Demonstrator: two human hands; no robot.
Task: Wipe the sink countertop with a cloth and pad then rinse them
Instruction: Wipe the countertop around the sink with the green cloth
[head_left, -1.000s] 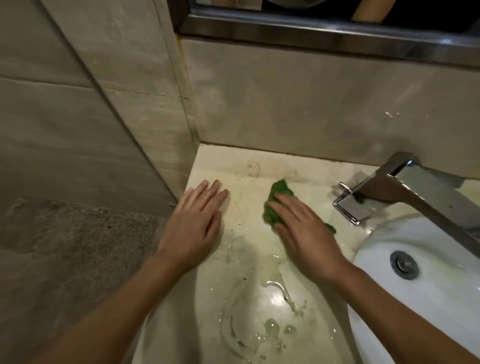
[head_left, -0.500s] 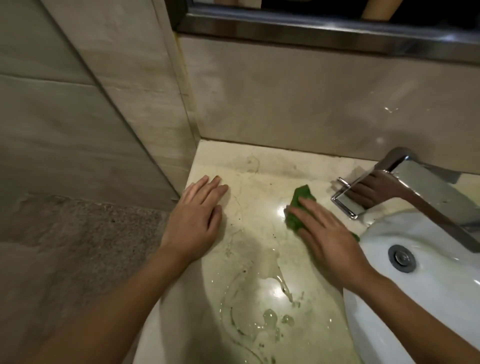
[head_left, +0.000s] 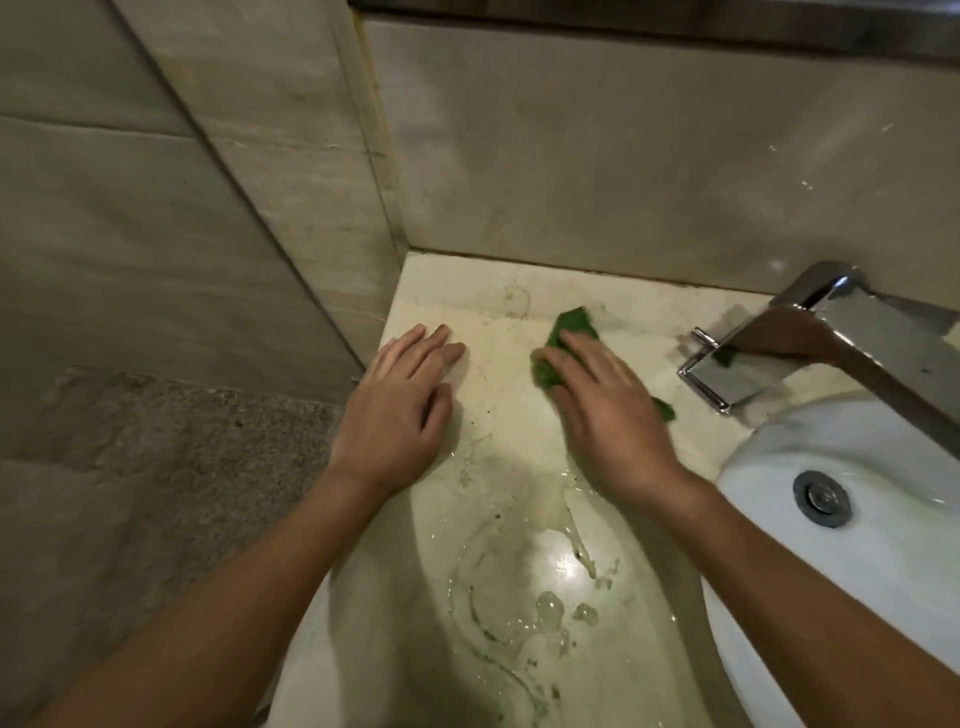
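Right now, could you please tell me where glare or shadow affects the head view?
Head view: a bright glare spot sits on the wet countertop; dark shadows flank it; the chrome faucet mirrors the right hand; lighting is dim overall.

Cream glossy stone countertop: pale cream ground with faint grey-brown veining. There is a brownish curl stain toward 12 o'clock and scattered dark specks.
Clear water puddle, 6 o'clock of frame: colourless with a yellow-green tinge and one white glare spot. Black grit follows its curved edges.
Green fabric wiping cloth, 12 o'clock of the puddle: uniform mid-green.
White oval ceramic basin, 4 o'clock: plain white.
Grey round metal drain: dull silver with a darker ring.
Chrome angular tap, 2 o'clock: mirror silver, carrying a small green reflection.
Beige stone wall tiles, 12 o'clock: beige with cloudy mottling and darker joint lines.
Grey speckled floor, 9 o'clock: grey-brown with a fine granular speckle.
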